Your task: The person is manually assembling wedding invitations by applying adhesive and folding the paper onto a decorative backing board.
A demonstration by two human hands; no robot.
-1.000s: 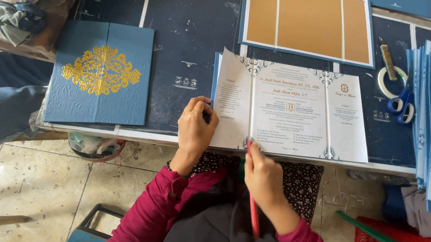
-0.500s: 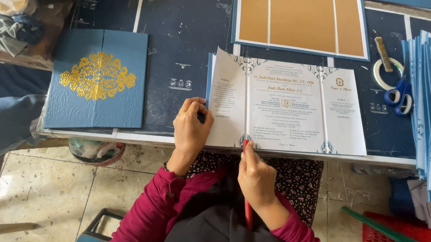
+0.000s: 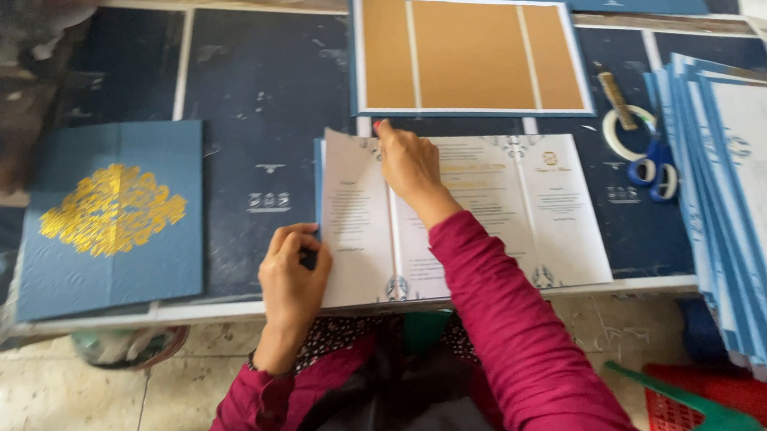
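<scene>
A white three-panel printed card [image 3: 523,214] lies open at the table's near edge. My left hand [image 3: 293,276] grips the outer edge of its left panel, which is lifted slightly. My right hand [image 3: 412,165] reaches across the card to the top of the fold between the left and middle panels. It is closed on a thin red stick, of which only the tip [image 3: 377,123] shows past the fingers. My right sleeve covers part of the middle panel.
A blue cover with a gold ornament [image 3: 112,214] lies to the left. An opened cover with brown boards [image 3: 470,58] lies beyond the card. Blue-handled scissors [image 3: 653,164], a tape roll [image 3: 624,132] and a stack of blue-edged sheets [image 3: 752,200] are on the right.
My right hand has slid from the bottom of the card's left fold up to its top. My left hand has stayed on the left panel's edge.
</scene>
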